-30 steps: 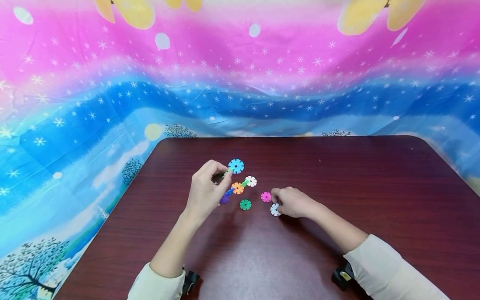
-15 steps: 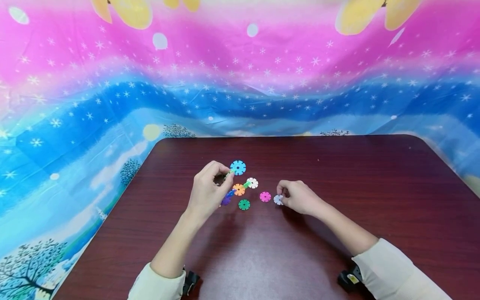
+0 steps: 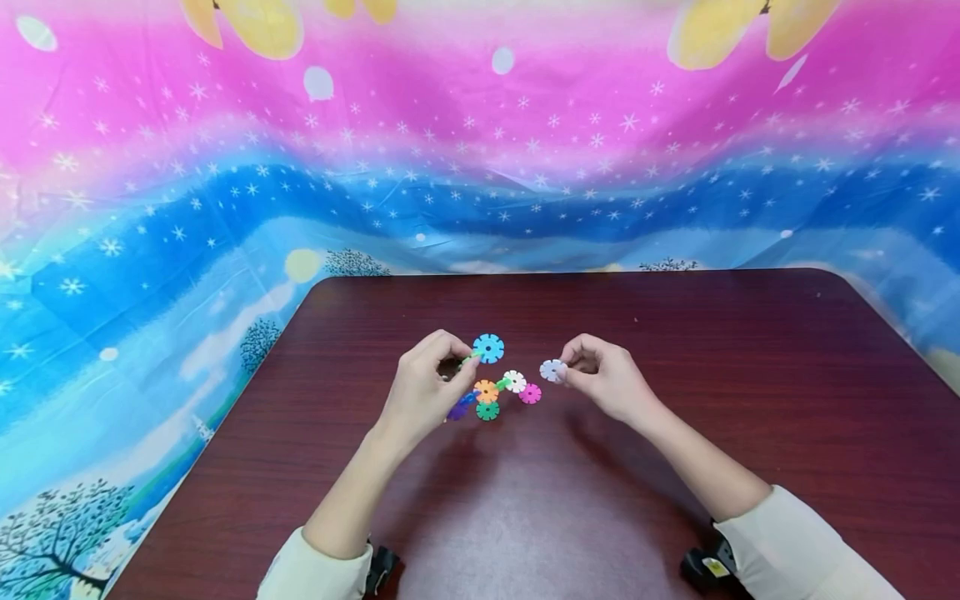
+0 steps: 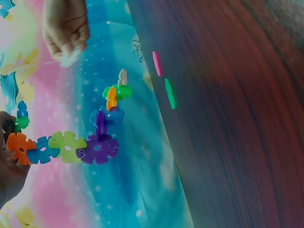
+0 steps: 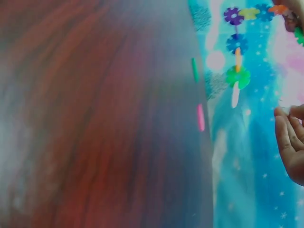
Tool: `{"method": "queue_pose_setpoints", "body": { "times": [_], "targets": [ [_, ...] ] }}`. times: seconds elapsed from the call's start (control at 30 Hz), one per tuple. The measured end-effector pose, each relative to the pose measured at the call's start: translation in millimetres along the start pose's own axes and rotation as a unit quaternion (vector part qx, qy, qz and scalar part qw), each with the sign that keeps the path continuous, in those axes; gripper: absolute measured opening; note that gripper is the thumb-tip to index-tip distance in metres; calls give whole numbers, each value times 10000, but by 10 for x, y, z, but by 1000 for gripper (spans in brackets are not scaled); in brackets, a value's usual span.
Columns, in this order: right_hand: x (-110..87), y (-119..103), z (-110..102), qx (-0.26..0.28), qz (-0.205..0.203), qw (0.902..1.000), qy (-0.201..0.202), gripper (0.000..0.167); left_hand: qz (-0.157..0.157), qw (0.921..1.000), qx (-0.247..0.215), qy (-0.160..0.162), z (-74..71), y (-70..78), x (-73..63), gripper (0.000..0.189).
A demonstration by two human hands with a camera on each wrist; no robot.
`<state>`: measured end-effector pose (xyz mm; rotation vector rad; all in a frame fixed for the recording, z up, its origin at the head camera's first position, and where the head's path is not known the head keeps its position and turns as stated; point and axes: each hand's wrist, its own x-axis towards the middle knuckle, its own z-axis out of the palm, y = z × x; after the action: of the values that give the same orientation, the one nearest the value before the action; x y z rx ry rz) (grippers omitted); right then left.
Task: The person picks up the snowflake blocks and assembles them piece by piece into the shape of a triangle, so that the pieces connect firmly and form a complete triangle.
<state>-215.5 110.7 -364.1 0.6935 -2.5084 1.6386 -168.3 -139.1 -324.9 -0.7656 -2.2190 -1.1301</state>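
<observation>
In the head view my left hand (image 3: 423, 383) pinches a chain of interlocked, notched plastic discs, held above the table. A light blue disc (image 3: 488, 348) tops its upper end. The left wrist view shows the hanging chain with a lime disc (image 4: 67, 147), a purple disc (image 4: 99, 150) and an orange disc (image 4: 20, 148) by the fingers. At the chain's far end is a white disc (image 3: 514, 382). My right hand (image 3: 611, 379) pinches a loose pale white disc (image 3: 552, 371) by its edge, apart from the chain. Fingers partly hide that disc in both wrist views.
A pink disc (image 3: 530, 394) and a green disc (image 3: 487, 411) lie flat on the dark red-brown table (image 3: 750, 400), below the chain in the head view. Behind the table's far edge hangs a patterned cloth (image 3: 480, 167).
My right hand has lifted the pale white disc off the table, up beside the chain. My left hand has shifted slightly right with the chain.
</observation>
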Motion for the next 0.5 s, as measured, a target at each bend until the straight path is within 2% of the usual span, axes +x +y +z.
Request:
{"method": "queue_pose_setpoints", "body": {
  "times": [0.1,0.23,0.37,0.5],
  "targets": [
    [-15,-101,-11,651,-141,9977,126,13,68,9998,-143,-129,14,10,1,5],
    [-33,-221,-30,1286,-462,9904,187,14,175,9990,-348,-223,38,36,7,10],
    [-56,-302,-43,1641,-590,9846,149,15,311,9974,-525,-385,59,61,3,6],
    [-80,-349,-37,1715,-626,9832,54,15,355,9956,-609,-610,68,83,-1,12]
  ]
}}
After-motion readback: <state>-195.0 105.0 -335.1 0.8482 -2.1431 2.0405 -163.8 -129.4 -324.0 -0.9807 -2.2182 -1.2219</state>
